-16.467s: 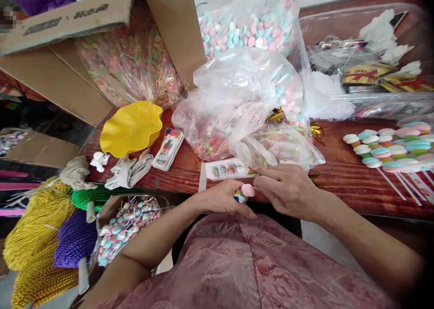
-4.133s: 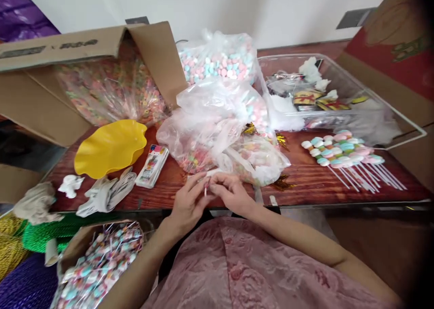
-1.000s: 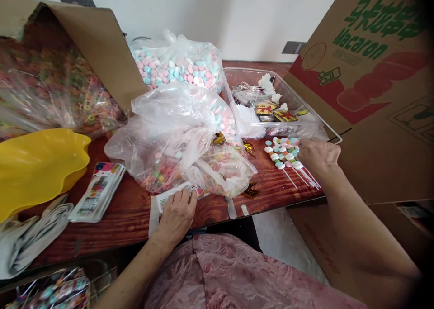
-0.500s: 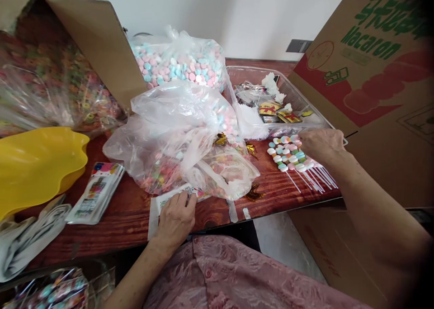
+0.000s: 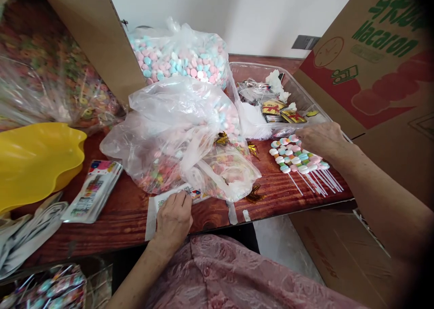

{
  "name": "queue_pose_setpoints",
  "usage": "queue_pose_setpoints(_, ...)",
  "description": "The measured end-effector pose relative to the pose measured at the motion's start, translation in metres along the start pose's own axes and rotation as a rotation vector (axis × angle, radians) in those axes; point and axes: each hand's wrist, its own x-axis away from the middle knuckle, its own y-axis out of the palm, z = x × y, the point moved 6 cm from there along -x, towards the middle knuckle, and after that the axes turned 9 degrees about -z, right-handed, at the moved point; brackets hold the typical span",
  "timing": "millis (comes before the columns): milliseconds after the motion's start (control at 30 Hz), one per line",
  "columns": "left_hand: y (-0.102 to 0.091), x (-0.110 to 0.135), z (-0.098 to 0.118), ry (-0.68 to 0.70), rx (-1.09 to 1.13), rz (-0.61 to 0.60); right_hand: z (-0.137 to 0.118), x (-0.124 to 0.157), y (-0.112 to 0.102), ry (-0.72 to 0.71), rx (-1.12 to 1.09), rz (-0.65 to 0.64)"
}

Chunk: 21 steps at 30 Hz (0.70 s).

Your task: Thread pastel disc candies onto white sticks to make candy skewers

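My left hand (image 5: 172, 218) lies with fingers curled on a stack of clear printed wrappers (image 5: 156, 203) at the near edge of the wooden table (image 5: 111, 218). My right hand (image 5: 320, 139) reaches out to the right and rests over a row of pastel candy skewers on white sticks (image 5: 300, 162), fingers bent down onto their far ends. Whether it grips one is hidden. Between my hands sit crumpled clear bags of small candies (image 5: 183, 137).
A big bag of pink and blue candies (image 5: 179, 60) stands at the back. A clear tray (image 5: 305, 96) holds packets. A yellow wavy bowl (image 5: 37, 159) and another wrapper pack (image 5: 93, 191) lie left. Cardboard boxes (image 5: 376, 73) flank both sides.
Earlier both hands worked a skewer together near my body. My right hand then carried it right to the row of skewers and has stayed there; my left hand remains on the wrappers.
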Motion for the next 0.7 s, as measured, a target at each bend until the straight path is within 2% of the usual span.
queue_pose_setpoints(400, -0.006, -0.002, 0.000, 0.011, 0.023, 0.020, -0.005, -0.015, -0.012, -0.089, 0.137, -0.059)
queue_pose_setpoints(700, -0.006, -0.004, 0.001, 0.013, 0.021, 0.020, -0.017, -0.013, -0.005, -0.127, 0.170, -0.061)
